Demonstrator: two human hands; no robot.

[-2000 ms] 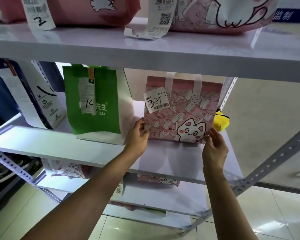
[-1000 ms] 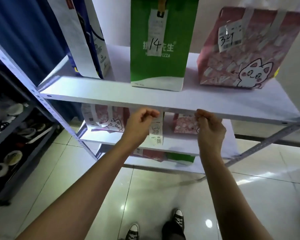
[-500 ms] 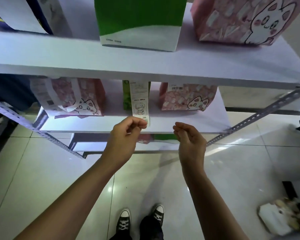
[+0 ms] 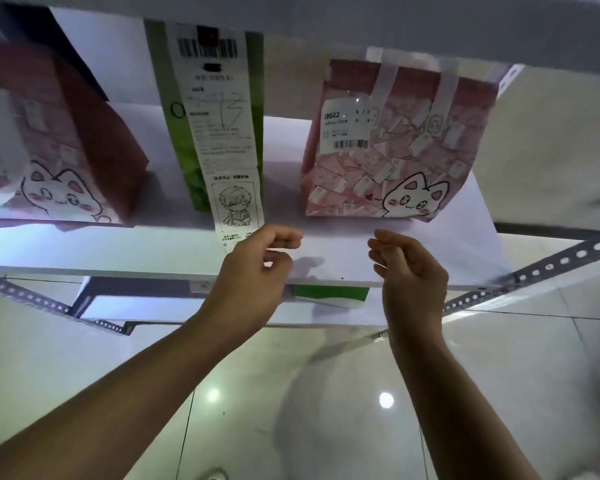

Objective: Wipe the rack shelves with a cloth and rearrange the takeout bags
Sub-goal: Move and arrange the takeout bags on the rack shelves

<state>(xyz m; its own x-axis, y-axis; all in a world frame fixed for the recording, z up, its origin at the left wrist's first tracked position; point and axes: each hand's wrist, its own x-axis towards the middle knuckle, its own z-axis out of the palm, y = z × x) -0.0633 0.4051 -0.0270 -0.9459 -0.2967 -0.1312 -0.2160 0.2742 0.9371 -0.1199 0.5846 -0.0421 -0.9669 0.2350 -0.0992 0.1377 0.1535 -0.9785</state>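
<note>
Head view: both bare hands reach toward the front lip of the white rack shelf (image 4: 84, 247), which runs across the middle of the frame. The left hand (image 4: 253, 268) sits near the centre, its fingers (image 4: 284, 237) curled loosely with thumb and forefinger almost meeting; they hold nothing, though the tail of the long white printed receipt (image 4: 222, 140) hangs just beside them at 11 o'clock. That receipt drops down the face of the green paper takeout bag (image 4: 184, 157), which stands upright at 12 o'clock. The right hand (image 4: 413, 271) hovers at 3 o'clock of the left, fingers half bent and empty, apart from everything. Above it, at 1 o'clock, stands the pink cat-print takeout bag with white straps (image 4: 388, 168); a second, darker pink cat-print bag (image 4: 59, 143) leans at 9 o'clock. No cloth shows anywhere.

By my judgement the step in hand is rearranging this shelf's bags, not wiping. The next move likely calls for each hand to close on a bag's lower sides, probably the green or right pink one, and slide it squarely without snagging the dangling receipt.
</note>
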